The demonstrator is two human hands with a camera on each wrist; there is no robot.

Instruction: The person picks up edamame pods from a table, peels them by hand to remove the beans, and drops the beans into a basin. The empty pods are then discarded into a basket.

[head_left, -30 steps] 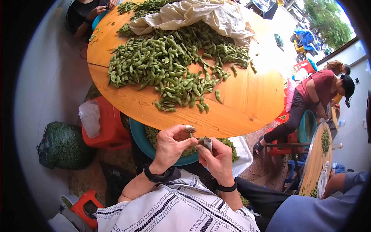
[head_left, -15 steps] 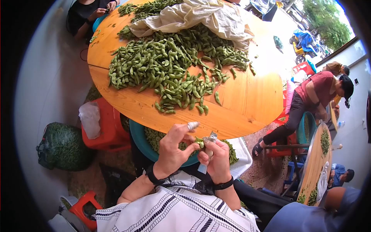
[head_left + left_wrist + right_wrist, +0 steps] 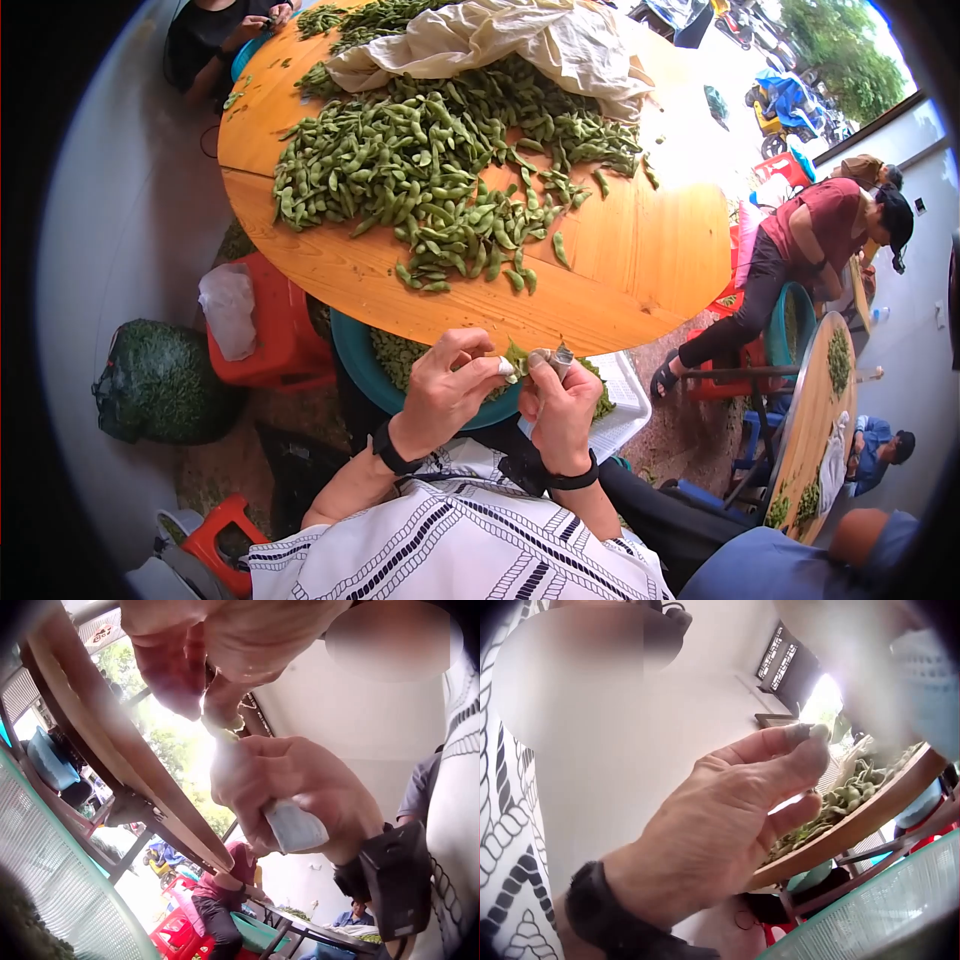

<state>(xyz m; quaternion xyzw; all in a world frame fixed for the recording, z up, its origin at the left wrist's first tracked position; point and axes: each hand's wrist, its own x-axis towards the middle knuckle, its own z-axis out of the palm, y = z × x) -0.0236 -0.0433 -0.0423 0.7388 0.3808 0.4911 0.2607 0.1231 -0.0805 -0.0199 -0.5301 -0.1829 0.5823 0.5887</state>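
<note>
My left hand (image 3: 445,392) and right hand (image 3: 562,412) meet just in front of the table's near edge. Between their fingertips is a green bean pod (image 3: 517,358), pinched from both sides. Wrapping covers some fingertips: white and grey on the left, silver on the right. In the right wrist view, the left thumb and forefinger press together at the pod (image 3: 841,727). A pale blue wrap (image 3: 298,826) shows on a right-hand finger in the left wrist view. Beneath the hands stands a teal basin (image 3: 352,362) with shelled beans, partly hidden.
A heap of bean pods (image 3: 400,160) lies on the wooden table (image 3: 640,270), with a cream cloth (image 3: 500,40) over its far part. A white basket (image 3: 630,410) stands at right, a red stool (image 3: 265,320) and stuffed green bag (image 3: 165,385) at left. Other people sit nearby.
A second ago the fingertips were close together; half a second ago the left forefinger was raised above an opened pod. Now it is lowered and both hands pinch a pod.
</note>
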